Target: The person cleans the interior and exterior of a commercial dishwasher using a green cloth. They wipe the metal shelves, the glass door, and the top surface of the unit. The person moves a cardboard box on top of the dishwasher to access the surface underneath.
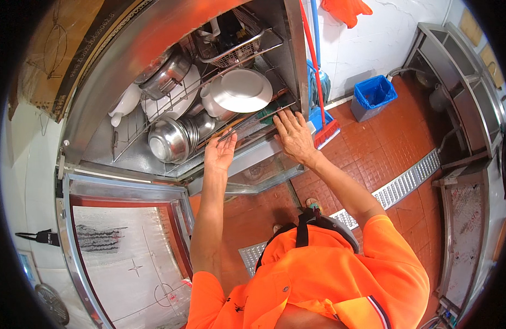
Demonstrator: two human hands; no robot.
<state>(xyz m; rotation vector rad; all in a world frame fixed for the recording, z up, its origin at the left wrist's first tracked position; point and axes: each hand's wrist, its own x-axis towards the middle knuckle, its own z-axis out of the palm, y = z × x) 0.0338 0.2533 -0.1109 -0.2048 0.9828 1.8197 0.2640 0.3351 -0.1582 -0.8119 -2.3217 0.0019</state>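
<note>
A thin metal bar [261, 119] is seen low at the open front of a brushed-steel cabinet [247, 159], stretched straight and slender between the two hands. Its near end is met by the fingertips of the left hand [220, 151], which is turned palm up with the fingers extended and slightly bent; whether the bar is pinched there cannot be told. The right hand [294, 134] is laid palm down beside the bar's far end, its fingers straight and somewhat spread. Behind the bar, rounded, mirror-bright metal bowls [164, 147] are nested in a tilted stack, their rims shown as close, curved ridges. A smooth white plate [244, 90], round and glossy, is set to the right of the bowls, and a shiny metal pot [168, 77] is placed farther back. Above the plate, an open-meshed wire basket [239, 55] is filled with dark and pale items that cannot be made out. Outside the cabinet, a red-bristled broom [327, 133] is stood near a bin [373, 93] lined with crinkled blue plastic, and the reddish tiled floor [373, 159] is crossed by a perforated metal drain cover [409, 178].
</note>
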